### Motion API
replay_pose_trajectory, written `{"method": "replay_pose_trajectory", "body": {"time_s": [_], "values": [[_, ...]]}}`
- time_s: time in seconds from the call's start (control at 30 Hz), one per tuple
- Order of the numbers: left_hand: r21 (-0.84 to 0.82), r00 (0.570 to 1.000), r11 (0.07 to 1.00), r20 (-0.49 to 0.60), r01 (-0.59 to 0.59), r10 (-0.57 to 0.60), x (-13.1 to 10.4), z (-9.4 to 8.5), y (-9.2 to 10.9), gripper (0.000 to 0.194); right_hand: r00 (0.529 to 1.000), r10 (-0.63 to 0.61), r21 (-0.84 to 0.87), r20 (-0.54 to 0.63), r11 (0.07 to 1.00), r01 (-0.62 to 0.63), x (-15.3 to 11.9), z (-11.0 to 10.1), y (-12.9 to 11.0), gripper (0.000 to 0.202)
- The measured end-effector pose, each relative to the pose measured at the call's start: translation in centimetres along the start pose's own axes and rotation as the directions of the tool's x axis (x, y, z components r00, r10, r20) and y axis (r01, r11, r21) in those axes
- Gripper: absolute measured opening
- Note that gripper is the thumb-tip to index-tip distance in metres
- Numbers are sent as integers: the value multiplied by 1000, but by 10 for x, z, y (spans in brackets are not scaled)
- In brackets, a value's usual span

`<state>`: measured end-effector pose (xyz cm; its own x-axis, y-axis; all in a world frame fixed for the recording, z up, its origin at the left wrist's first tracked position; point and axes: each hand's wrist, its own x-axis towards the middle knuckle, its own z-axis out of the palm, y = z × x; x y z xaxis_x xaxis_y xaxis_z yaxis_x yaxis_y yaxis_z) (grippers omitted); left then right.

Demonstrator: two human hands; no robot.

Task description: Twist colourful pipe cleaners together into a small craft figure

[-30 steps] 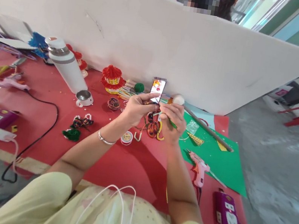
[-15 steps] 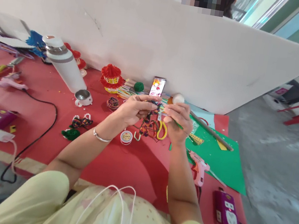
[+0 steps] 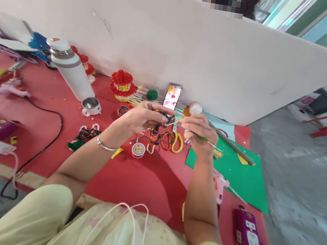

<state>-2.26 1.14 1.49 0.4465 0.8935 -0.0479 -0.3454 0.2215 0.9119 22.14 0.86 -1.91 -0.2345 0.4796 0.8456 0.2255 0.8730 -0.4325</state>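
My left hand (image 3: 143,118) pinches a dark multicoloured crocheted yarn piece (image 3: 155,134) between thumb and fingers, and the piece hangs below it. In my closed right hand (image 3: 199,135) is a crochet hook (image 3: 203,138) with a green grip; its thin metal shaft sticks out behind the hand, and its other end points at the yarn. A few strands pass between the two hands, but the stitch itself is too small to make out. Just below lie scissors (image 3: 178,143) with yellow and red handles. A round spool (image 3: 138,150) sits below my left hand.
A phone (image 3: 172,96) leans against the white partition (image 3: 164,43). At left stand a white bottle (image 3: 72,69) and a small cup (image 3: 91,107). A pink glue gun (image 3: 220,187) and a purple power strip (image 3: 248,231) lie at right, near a green sheet (image 3: 248,178).
Both hands have moved apart a little, my right hand shifting right with the hook. More of the yarn piece shows under my left hand, and a yellow scrap shows beside my left wrist.
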Motion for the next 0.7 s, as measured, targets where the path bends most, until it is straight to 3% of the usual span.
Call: {"method": "replay_pose_trajectory", "body": {"time_s": [0.2, 0.33, 0.4, 0.43, 0.47, 0.53, 0.57, 0.7], "values": [[128, 995, 991, 81, 40, -51, 2, -9, 3, 25, 993, 82, 145, 80, 985, -93, -2, -7, -2, 29], [142, 996, 990, 91, -9, -4, 4, 3, -6, 24, 980, 199, 285, -1, 940, -190, -9, 18, 5, 50], [101, 990, 984, -1, -143, 144, 5, 14, -14, 21, 958, 244, 274, -153, 942, -196, -10, 35, 7, 58], [123, 966, 964, -78, -236, 247, 6, 20, -18, 22, 941, 242, 256, -238, 950, -180, -11, 43, 7, 53], [182, 913, 925, -182, -335, 366, 6, 25, -22, 25, 938, 213, 227, -275, 962, -152, -11, 49, 6, 41], [296, 828, 866, -285, -404, 483, 8, 33, -29, 31, 930, 130, 129, -345, 988, -90, -10, 54, 1, 24], [319, 808, 856, -309, -408, 501, 9, 35, -31, 34, 929, 85, 63, -360, 996, -67, -10, 55, -1, 20], [237, 821, 887, -342, -396, 458, 11, 38, -40, 42, 931, -16, -146, -364, 988, -40, -11, 49, -8, 20]]}}
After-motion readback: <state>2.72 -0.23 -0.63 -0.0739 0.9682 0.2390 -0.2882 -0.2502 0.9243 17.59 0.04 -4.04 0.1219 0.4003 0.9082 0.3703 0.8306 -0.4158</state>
